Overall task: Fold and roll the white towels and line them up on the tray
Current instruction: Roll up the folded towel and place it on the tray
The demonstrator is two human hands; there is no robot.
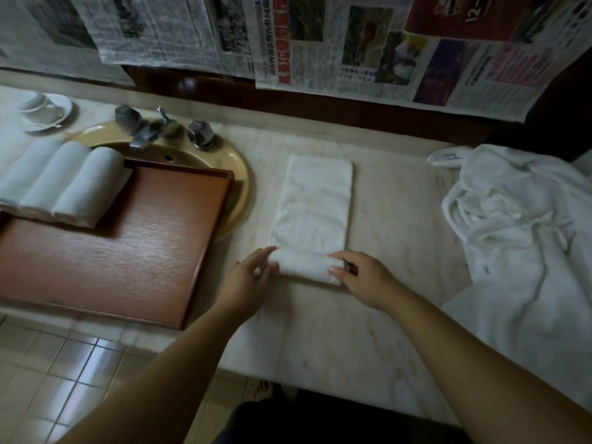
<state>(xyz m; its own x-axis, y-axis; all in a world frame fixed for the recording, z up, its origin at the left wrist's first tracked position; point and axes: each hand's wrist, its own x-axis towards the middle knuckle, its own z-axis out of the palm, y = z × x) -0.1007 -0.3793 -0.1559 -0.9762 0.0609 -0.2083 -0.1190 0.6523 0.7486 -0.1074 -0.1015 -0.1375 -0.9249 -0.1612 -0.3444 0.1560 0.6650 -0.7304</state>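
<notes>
Head view shows the rolling step in hand, with the line-up on the tray partly done. Far to the left of both hands, three rolled towels (64, 184) lie side by side, touching, on the far left part of the wooden tray (153, 251), which rests across the sink (237, 174); the near and right parts of the tray carry nothing that can be seen. The left hand (248, 277) sits just right of the tray's edge, forearm reaching up from the lower left, fingers curved loosely against the left end of the roll with the thumb toward its near side; it grips that end lightly. Between the hands lies the folded towel (315, 206), a long strip on the marble counter (400, 219), its near end wound into a short roll and the rest flat beyond the fingertips. The right hand (362, 278) mirrors the left, forearm coming from the lower right, fingers and thumb pinching the roll's right end. Well to the right of that hand lies a heap of loose white towels (519, 225), not yet folded. Judged next requirement: both hands push the roll away evenly, keeping the ends level and the winding tight, then carry it left to sit beside the third roll.
</notes>
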